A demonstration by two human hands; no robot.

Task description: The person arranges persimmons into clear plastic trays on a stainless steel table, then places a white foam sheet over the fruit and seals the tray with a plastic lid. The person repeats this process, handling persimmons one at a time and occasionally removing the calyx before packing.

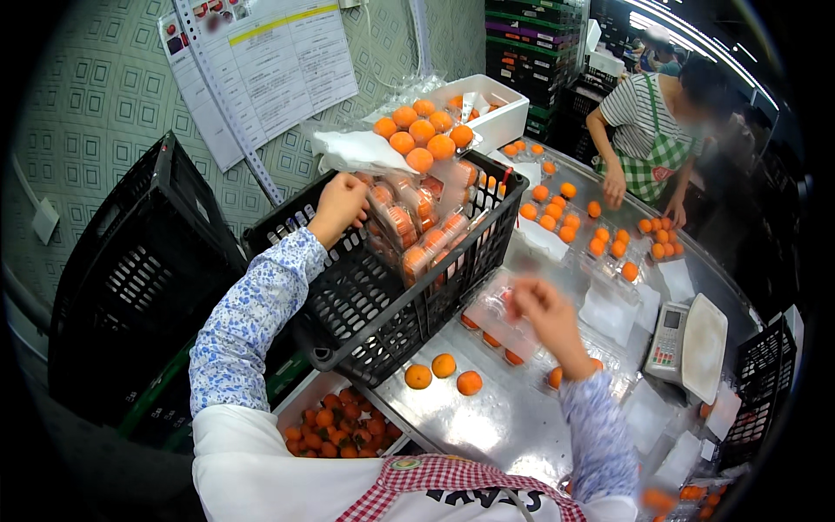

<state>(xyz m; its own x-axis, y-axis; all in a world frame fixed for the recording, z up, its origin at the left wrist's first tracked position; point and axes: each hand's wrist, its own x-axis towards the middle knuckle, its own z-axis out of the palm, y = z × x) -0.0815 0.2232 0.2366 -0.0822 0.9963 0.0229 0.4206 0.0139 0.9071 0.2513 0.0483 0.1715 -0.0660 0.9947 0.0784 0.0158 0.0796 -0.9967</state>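
Note:
My left hand (343, 204) is at the top of a black crate (337, 339), fingers curled beside a white padded sheet (361, 150); what it holds, if anything, is unclear. The crate holds stacked clear packs (422, 228) of orange fruit. My right hand (548, 317) is blurred, fingers bent, over a clear plastic container (493, 315) with orange fruit on the steel table (439, 419). Three loose fruits (444, 365) lie left of it. Above the packs, more fruit (422, 133) sits near a white foam box (494, 117).
Another person (644, 130) handles fruit across the table. A scale (700, 344) and black crate (752, 404) are at the right. A fruit bin (344, 422) is below the table edge; a large black crate (143, 296) stands left. Stacked crates (531, 52) are behind.

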